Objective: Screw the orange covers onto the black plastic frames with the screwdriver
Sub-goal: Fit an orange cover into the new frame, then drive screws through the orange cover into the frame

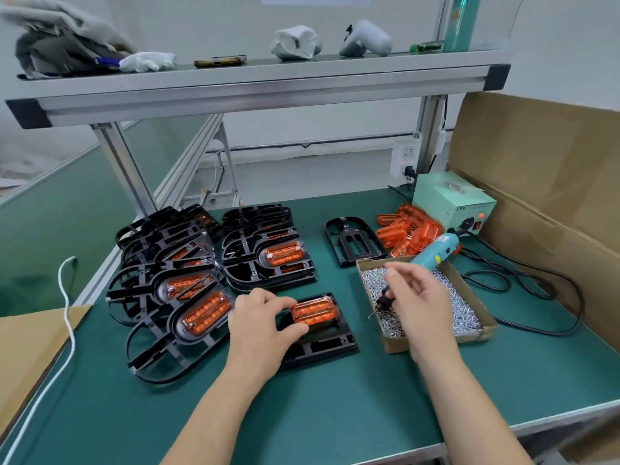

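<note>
Left of the shallow cardboard tray of silver screws [392, 344], two heaps of finished black plastic frames [161, 234] overlap too much to count. Just left of the tray, one more black frame [322, 347] carries one translucent orange cover [313, 312], which the left hand [261, 323] pinches. Behind the tray sit one bare frame [349, 233] and one pile of loose orange covers [402, 229]. Over the tray, the right hand [416, 307] grips one teal electric screwdriver [436, 250].

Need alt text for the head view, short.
A person's left hand holds an orange cover on a black frame on a green bench, while the right hand holds an electric screwdriver over a box of screws.
</note>
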Action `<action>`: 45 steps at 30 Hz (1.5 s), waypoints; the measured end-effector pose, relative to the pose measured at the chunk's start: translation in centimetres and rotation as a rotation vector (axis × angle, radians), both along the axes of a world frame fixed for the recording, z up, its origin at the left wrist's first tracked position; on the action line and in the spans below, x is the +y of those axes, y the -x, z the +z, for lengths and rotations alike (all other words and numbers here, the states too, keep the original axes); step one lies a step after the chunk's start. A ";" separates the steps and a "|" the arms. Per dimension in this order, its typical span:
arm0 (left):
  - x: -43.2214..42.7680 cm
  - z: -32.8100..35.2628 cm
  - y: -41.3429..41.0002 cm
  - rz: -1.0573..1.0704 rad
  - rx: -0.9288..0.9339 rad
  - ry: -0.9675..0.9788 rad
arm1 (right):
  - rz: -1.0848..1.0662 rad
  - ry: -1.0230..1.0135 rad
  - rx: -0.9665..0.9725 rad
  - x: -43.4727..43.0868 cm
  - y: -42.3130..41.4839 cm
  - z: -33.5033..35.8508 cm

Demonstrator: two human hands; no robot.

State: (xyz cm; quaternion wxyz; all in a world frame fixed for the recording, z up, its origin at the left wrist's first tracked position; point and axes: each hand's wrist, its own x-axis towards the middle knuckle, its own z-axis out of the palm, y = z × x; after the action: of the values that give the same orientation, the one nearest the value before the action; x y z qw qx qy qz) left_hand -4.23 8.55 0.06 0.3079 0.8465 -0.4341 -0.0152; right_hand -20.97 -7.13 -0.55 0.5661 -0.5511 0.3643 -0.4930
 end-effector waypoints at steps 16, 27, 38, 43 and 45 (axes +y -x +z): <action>-1.4 1.6 -0.6 -0.071 -0.180 -0.407 | -0.243 0.085 0.467 -3.7 1.7 0.1; -3.8 0.5 0.7 -0.229 -0.200 -0.265 | -0.145 -0.031 0.577 -4.9 1.1 0.3; -3.6 -0.1 0.6 -0.276 -0.231 -0.287 | -0.198 -0.185 0.316 -5.8 0.3 -0.7; -3.9 0.1 0.7 -0.316 -0.267 -0.323 | -0.074 -0.472 -0.193 -5.8 0.4 0.0; -3.6 -0.1 0.4 -0.313 -0.195 -0.295 | -0.040 -0.493 -0.308 -5.5 0.7 0.1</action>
State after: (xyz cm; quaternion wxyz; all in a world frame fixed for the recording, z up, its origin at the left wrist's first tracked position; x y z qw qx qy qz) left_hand -4.68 4.99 -0.09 0.1313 0.8023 -0.5807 -0.0442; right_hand -21.70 -12.67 -0.42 0.7218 -0.3082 0.3935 -0.4787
